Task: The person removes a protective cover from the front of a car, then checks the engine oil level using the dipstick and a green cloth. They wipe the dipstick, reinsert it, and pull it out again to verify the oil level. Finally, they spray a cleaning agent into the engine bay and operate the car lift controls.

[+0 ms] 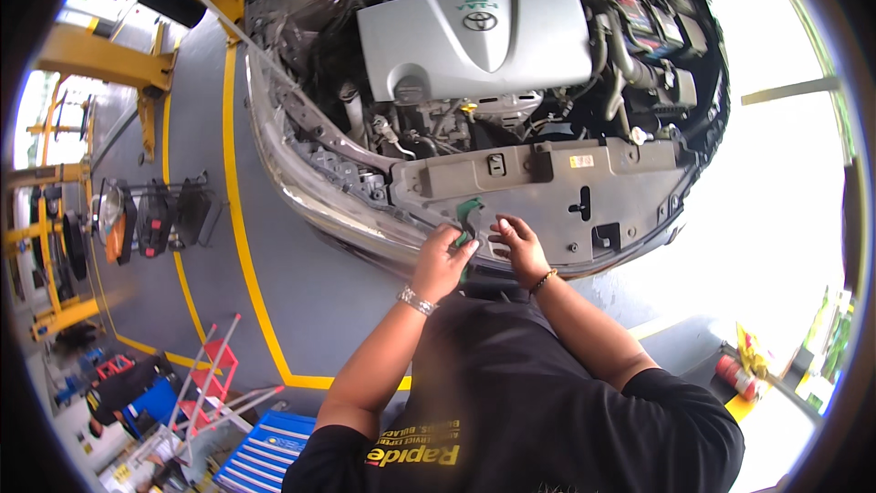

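Note:
My left hand (442,260) is closed, thumb and fingers pinching a thin, bent green piece (468,216) with a dark inner side. Its exact kind is unclear; it looks like a strip or folded cloth, and a bit of green also shows below the thumb. Just to the right, my right hand (522,251) has its fingers loosely curled and apart, with nothing visible in them. Both hands are over the front edge of the grey-brown plastic radiator cover (538,187) of a car with its hood up.
Behind the cover lies the engine bay with a silver engine cover (538,36). A headlight (310,187) curves along the left. Yellow lift parts (105,59), a wheeled rack (160,219), a blue tool chest (265,452) and another person (123,397) are at left. A red extinguisher (737,376) stands at right.

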{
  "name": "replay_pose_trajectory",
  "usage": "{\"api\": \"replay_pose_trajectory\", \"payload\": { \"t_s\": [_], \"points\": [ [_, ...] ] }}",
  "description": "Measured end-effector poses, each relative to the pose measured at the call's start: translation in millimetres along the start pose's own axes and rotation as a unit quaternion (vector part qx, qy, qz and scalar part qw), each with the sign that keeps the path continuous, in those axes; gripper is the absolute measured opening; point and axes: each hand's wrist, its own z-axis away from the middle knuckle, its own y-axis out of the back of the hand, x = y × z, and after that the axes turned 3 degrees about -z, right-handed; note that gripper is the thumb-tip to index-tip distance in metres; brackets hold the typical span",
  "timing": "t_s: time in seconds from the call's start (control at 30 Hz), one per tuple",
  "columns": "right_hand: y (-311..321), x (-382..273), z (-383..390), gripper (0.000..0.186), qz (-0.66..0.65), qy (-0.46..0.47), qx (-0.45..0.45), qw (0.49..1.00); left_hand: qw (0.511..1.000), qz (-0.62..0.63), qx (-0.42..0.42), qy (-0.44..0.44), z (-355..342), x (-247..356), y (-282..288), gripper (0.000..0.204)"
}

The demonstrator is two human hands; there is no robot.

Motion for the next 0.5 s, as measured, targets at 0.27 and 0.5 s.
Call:
{"api": "replay_pose_trajectory", "payload": {
  "t_s": [0.27, 0.5],
  "points": [
    [21, 4, 47, 0.038, -0.32, -0.071, -0.132, 0.936, 0.948, -0.105, -0.141, -0.265, 16, 77, -26, 0.023],
    [132, 6, 39, 0.051, 0.187, 0.426, 0.139, 0.874, 0.988, -0.108, -0.087, -0.063, 56, 23, 50, 0.019]
  ]
}}
